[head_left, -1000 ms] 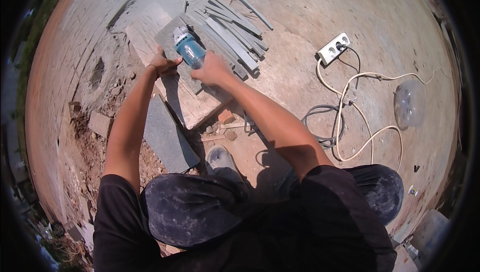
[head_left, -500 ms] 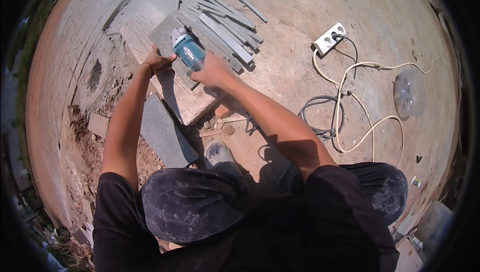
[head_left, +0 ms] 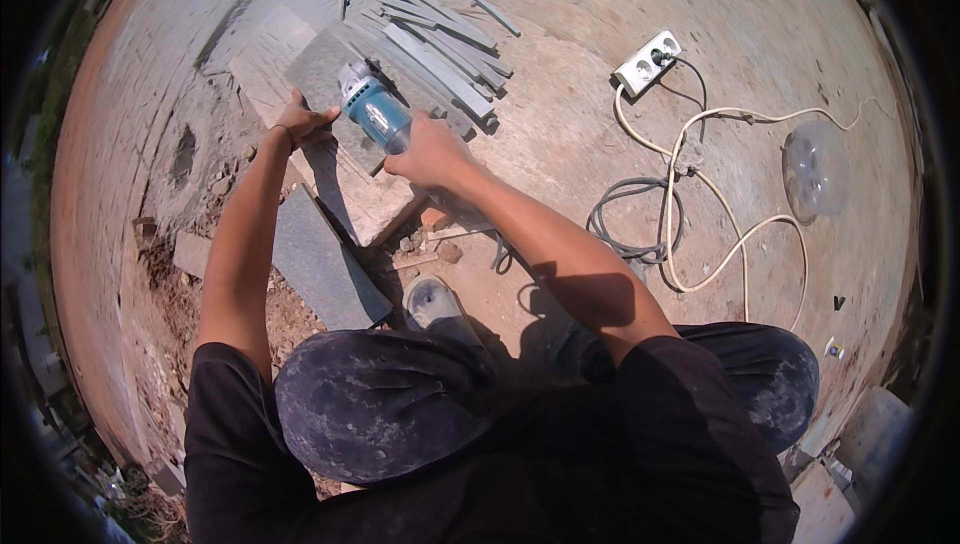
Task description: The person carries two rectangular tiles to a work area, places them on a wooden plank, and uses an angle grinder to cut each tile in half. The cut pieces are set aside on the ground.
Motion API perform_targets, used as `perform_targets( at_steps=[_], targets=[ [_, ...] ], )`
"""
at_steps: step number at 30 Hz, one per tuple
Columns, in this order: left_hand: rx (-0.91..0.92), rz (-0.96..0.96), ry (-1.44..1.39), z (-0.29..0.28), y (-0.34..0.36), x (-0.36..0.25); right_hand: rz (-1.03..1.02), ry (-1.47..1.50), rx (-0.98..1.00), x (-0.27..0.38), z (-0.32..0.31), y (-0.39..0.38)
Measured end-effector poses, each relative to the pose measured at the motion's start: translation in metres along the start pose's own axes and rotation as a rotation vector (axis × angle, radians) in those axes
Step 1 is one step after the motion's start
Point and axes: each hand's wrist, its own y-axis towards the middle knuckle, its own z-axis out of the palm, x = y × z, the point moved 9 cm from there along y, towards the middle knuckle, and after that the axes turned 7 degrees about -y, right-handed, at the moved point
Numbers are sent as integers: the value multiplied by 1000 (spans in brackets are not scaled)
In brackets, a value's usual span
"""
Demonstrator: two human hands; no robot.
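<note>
My right hand (head_left: 435, 152) is wrapped round the rear of a teal angle grinder (head_left: 378, 116). The grinder's grey head rests over a thin grey tile (head_left: 312, 56), near its right side; the disc itself is hidden from view. My left hand (head_left: 305, 124) lies with fingers spread at the tile's left edge, its thumb pointing toward the grinder. Beneath the tile is a pale, dusty slab (head_left: 365, 209). Several narrow cut strips of grey tile (head_left: 440, 64) lie to the right of the grinder.
A white power strip (head_left: 648, 64) with a black plug lies at right, near a cream cable (head_left: 700, 174) and a coiled dark cord (head_left: 630, 219). A clear plastic dome-like piece (head_left: 815, 172) sits farther right. Another grey tile (head_left: 325, 259) leans near my left knee, beside rubble.
The grinder has moved slightly toward me along the tile in my right hand. My left hand stays at the tile's edge. The whole view has shifted a little.
</note>
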Motion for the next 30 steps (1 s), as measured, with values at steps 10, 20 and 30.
perform_targets(
  at_steps=[10, 20, 30],
  targets=[
    [-73, 64, 117, -2, -4, -7, -8, -32, -13, -8, -5, -24],
    [-57, 31, 102, -3, -4, -6, 6, 17, 30, -19, -6, -40],
    [-25, 36, 58, -1, -1, -7, 28, 39, 87, -28, -9, -58]
  ],
)
